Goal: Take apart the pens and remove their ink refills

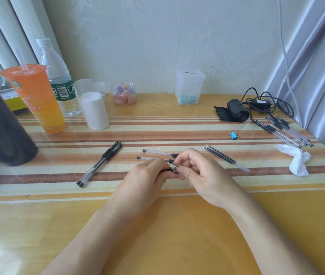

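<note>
My left hand (147,175) grips the black grip end of a pen (167,170) at the table's middle. My right hand (199,171) pinches that pen's metal tip (176,167) with thumb and fingers. Most of the pen is hidden inside my hands. Just behind them lie two clear empty barrels (158,153). Two capped whole pens (100,163) lie side by side to the left. Several dark ink refills (225,158) lie to the right. A bundle of several more pens (288,132) rests at the far right.
An orange drink cup (34,98), a water bottle (58,76) and a white roll (94,110) stand at the back left, a dark bottle (1,124) at the left edge. A crumpled tissue (296,159), blue clip (233,135), black roll (237,113) and cable lie right.
</note>
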